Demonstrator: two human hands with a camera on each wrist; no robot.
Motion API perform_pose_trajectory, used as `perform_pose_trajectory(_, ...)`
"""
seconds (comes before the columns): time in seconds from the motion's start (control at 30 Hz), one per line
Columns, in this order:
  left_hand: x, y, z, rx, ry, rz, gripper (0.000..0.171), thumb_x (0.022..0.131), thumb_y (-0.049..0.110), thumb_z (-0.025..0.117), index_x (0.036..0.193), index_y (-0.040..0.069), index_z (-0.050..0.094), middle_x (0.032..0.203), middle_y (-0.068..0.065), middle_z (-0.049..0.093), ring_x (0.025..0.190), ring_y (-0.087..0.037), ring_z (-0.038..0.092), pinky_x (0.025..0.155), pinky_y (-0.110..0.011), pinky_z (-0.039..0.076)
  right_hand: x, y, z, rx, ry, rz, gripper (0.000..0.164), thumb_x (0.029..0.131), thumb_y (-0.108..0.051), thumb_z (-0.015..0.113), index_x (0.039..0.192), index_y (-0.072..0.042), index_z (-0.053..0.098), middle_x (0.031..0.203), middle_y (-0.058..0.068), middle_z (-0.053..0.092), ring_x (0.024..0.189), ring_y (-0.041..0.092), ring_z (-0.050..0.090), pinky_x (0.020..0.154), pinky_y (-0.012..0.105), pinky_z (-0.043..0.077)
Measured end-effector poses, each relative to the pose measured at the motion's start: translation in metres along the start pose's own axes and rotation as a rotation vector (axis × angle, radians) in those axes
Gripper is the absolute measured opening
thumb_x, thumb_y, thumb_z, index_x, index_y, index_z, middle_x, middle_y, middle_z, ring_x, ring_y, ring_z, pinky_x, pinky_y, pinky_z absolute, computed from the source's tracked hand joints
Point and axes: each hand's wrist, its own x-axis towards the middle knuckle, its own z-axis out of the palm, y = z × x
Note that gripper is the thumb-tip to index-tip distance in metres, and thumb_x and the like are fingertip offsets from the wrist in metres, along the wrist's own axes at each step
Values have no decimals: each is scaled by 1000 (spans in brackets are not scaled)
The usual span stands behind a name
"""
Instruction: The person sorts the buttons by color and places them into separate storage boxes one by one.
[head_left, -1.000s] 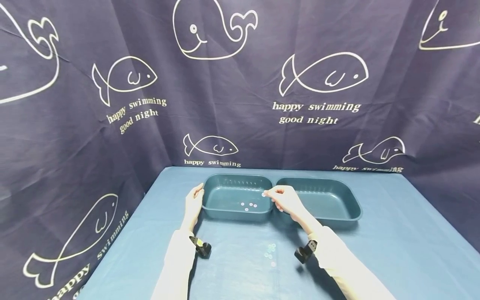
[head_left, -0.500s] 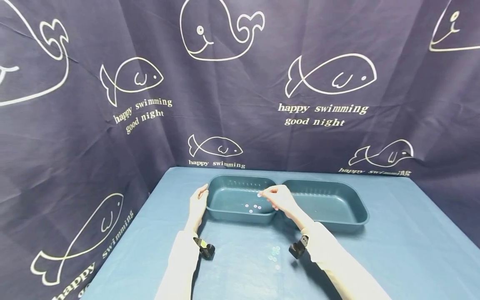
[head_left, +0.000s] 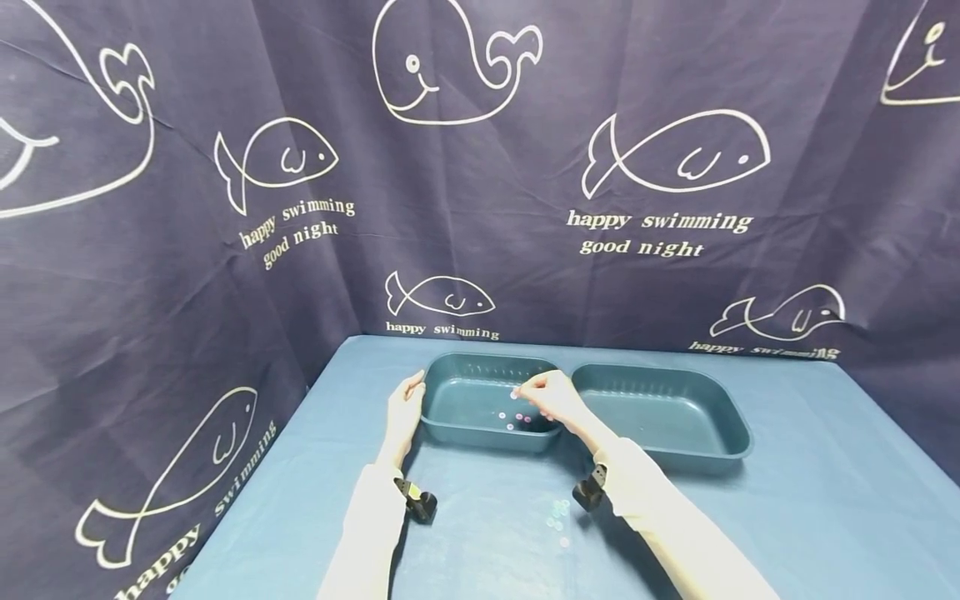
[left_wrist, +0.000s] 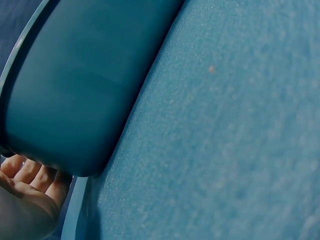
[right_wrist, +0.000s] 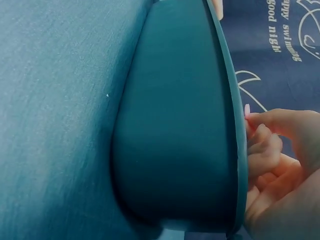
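Observation:
Two teal plastic trays stand side by side in the head view, the left tray (head_left: 480,437) and the right tray (head_left: 697,460). My left hand (head_left: 405,408) rests against the left tray's outer left end, its fingers (left_wrist: 31,172) partly hidden behind the wall in the left wrist view. Over the right part of that tray, my right hand (head_left: 551,396) pinches a small pink disc (right_wrist: 247,110) between thumb and forefinger. Several similar pink discs (head_left: 520,417) lie on the tray's floor below the hand.
Several small pale green discs (head_left: 558,510) and a pink disc (head_left: 564,542) lie on the blue tablecloth (head_left: 487,533) between the forearms. A dark curtain (head_left: 525,208) with white fish drawings hangs along the back and left of the table.
My right hand has moved slightly left and farther over the left tray, still pinching the pink disc. My left hand stays at the tray's end. The whole head view has shifted a little.

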Motion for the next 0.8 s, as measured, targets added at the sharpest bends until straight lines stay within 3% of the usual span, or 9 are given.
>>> perform_pose_trajectory(0.23, -1, 0, 2, 8, -6, -19, 36, 95, 7, 48, 129, -4, 52, 136, -22, 50, 126, -36, 47, 109, -45, 37, 2, -5, 3, -156, 47, -56, 17, 76, -16, 68, 79, 0, 74, 54, -9, 53, 53, 4, 46, 50, 19, 37)
perform_pose_trajectory(0.33, -2, 1, 2, 1, -7, -11, 36, 95, 8, 49, 129, -4, 52, 136, -22, 50, 126, -35, 47, 109, -45, 37, 2, -7, 4, -164, 47, -59, 17, 76, -16, 67, 78, -1, 74, 57, -4, 58, 54, 5, 47, 51, 19, 38)
perform_pose_trajectory(0.57, -20, 39, -2, -4, -24, -1, 36, 94, 1, 47, 127, -13, 49, 134, -30, 47, 126, -42, 44, 109, -48, 35, 2, -7, 3, -161, 42, -52, 19, 78, -16, 67, 80, 2, 73, 63, 1, 63, 55, 6, 49, 50, 20, 38)
perform_pose_trajectory(0.8, -18, 35, -2, 12, -23, 6, 36, 94, 1, 46, 127, -13, 48, 134, -30, 47, 125, -42, 45, 108, -49, 36, 2, -5, -1, -172, 68, -66, 19, 80, -17, 66, 84, -1, 74, 80, 14, 72, 62, 9, 60, 60, 22, 48)
